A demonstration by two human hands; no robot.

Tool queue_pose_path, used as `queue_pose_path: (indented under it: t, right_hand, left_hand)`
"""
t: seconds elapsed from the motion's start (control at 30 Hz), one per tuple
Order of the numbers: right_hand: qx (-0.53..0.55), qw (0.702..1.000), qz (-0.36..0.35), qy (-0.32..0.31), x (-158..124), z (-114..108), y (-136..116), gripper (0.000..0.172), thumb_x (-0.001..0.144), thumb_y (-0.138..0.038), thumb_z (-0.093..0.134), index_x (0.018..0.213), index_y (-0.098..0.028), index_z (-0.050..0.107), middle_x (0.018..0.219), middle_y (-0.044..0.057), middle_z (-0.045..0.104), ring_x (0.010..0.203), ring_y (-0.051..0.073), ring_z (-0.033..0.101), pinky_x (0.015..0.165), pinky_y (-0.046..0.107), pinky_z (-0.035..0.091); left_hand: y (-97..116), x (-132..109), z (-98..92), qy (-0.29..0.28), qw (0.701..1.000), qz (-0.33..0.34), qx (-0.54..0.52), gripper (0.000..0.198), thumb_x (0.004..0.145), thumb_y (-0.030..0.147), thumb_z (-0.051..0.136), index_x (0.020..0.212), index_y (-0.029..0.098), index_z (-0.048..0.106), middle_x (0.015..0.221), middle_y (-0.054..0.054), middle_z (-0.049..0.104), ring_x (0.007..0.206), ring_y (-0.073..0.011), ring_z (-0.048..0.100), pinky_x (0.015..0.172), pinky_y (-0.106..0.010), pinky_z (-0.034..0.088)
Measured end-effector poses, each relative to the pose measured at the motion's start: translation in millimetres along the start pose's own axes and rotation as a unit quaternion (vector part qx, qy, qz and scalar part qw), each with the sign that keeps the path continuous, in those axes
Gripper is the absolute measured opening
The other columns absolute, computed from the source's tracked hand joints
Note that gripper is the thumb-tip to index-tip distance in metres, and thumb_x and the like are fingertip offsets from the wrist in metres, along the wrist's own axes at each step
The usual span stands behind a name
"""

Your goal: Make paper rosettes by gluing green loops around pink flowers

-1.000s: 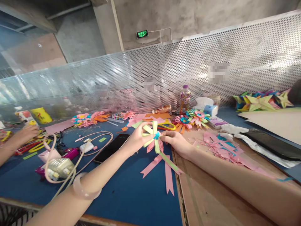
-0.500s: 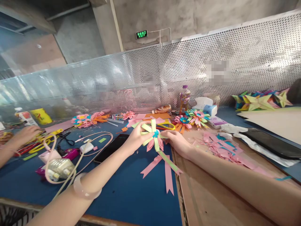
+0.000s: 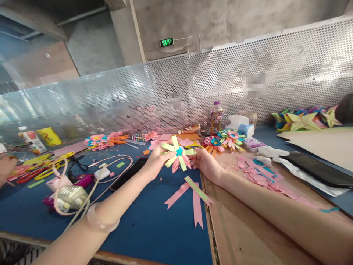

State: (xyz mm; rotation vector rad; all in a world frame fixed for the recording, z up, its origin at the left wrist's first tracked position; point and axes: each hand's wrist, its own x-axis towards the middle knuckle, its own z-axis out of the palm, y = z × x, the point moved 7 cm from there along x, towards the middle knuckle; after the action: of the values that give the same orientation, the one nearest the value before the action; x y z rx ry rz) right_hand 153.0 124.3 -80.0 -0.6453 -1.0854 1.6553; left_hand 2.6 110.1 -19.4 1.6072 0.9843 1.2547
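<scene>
A paper flower (image 3: 179,151) with yellow-green loops, pink petals and a blue centre is held above the blue table. My left hand (image 3: 157,161) is closed on its left side. At its right edge, my right hand (image 3: 205,162) has its fingers curled round a loop and the pink petals. Just below the flower, pink notched paper strips (image 3: 197,206) and a green strip (image 3: 197,189) lie on the table.
Finished paper flowers (image 3: 231,138) stand behind my right hand, near a bottle (image 3: 216,118). Pink scraps (image 3: 259,176) cover the cardboard at right. Cables and a charger (image 3: 102,173) lie left, beside a black phone (image 3: 129,175). Another person's hand (image 3: 7,167) is at far left.
The flower has shifted slightly left and turned in my hands, its loops now spread differently. The other person's hand has moved further left, mostly out of view.
</scene>
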Motion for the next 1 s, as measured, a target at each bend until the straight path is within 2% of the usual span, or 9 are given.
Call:
queue_pose_path:
  t: [0.1, 0.3, 0.57, 0.7, 0.83, 1.0]
  right_hand:
    - [0.017, 1.0, 0.009, 0.002, 1, -1, 0, 0.036, 0.082, -0.043, 0.046, 0.073, -0.014, 0.066, 0.077, 0.007, 0.062, 0.062, 0.014, 0.051, 0.057, 0.025, 0.039]
    - [0.04, 0.999, 0.014, 0.032, 2, -4, 0, 0.031, 0.081, -0.039, 0.048, 0.073, -0.015, 0.065, 0.08, 0.007, 0.063, 0.058, 0.012, 0.048, 0.055, 0.026, 0.038]
    - [0.064, 0.995, 0.009, 0.07, 3, -9, 0, 0.025, 0.081, -0.041, 0.049, 0.077, -0.018, 0.058, 0.073, 0.004, 0.06, 0.053, 0.013, 0.047, 0.052, 0.026, 0.037]
    - [0.066, 0.995, 0.01, 0.069, 3, -10, 0, 0.024, 0.081, -0.04, 0.049, 0.076, -0.018, 0.057, 0.073, 0.004, 0.06, 0.053, 0.012, 0.047, 0.051, 0.026, 0.036]
    - [0.066, 0.996, 0.011, 0.057, 3, -10, 1, 0.023, 0.081, -0.039, 0.05, 0.078, -0.018, 0.059, 0.071, 0.004, 0.061, 0.054, 0.013, 0.048, 0.052, 0.026, 0.037]
    - [0.071, 0.996, 0.017, 0.046, 7, -12, 2, 0.025, 0.082, -0.039, 0.048, 0.081, -0.018, 0.06, 0.067, 0.002, 0.059, 0.053, 0.012, 0.049, 0.053, 0.025, 0.039]
  left_hand:
    - [5, 2, -4.5, 0.021, 1.0, 0.017, 0.007, 0.027, 0.072, 0.022, 0.065, 0.098, 0.015, 0.062, 0.101, -0.007, 0.066, 0.093, -0.0207, 0.062, 0.077, -0.031, 0.048]
    - [12, 5, -12.2, 0.044, 0.995, 0.042, 0.075, 0.032, 0.07, 0.025, 0.068, 0.1, 0.016, 0.059, 0.093, -0.004, 0.067, 0.085, -0.0183, 0.063, 0.076, -0.03, 0.048]
    - [25, -1, -4.9, 0.017, 0.977, 0.097, 0.188, 0.021, 0.076, 0.025, 0.063, 0.095, 0.017, 0.059, 0.097, -0.005, 0.065, 0.091, -0.0186, 0.062, 0.087, -0.034, 0.047]
    - [30, -4, -0.3, -0.006, 0.958, 0.16, 0.237, 0.017, 0.079, 0.02, 0.058, 0.095, 0.019, 0.059, 0.1, -0.005, 0.064, 0.097, -0.0189, 0.06, 0.091, -0.035, 0.045]
    - [33, -8, 5.4, -0.034, 0.927, 0.22, 0.301, 0.021, 0.077, 0.011, 0.056, 0.095, 0.02, 0.06, 0.103, -0.006, 0.063, 0.104, -0.02, 0.058, 0.096, -0.038, 0.042]
    - [41, -15, 14.3, -0.063, 0.894, 0.289, 0.337, 0.019, 0.079, 0.009, 0.057, 0.093, 0.022, 0.061, 0.105, -0.006, 0.064, 0.107, -0.02, 0.056, 0.096, -0.038, 0.042]
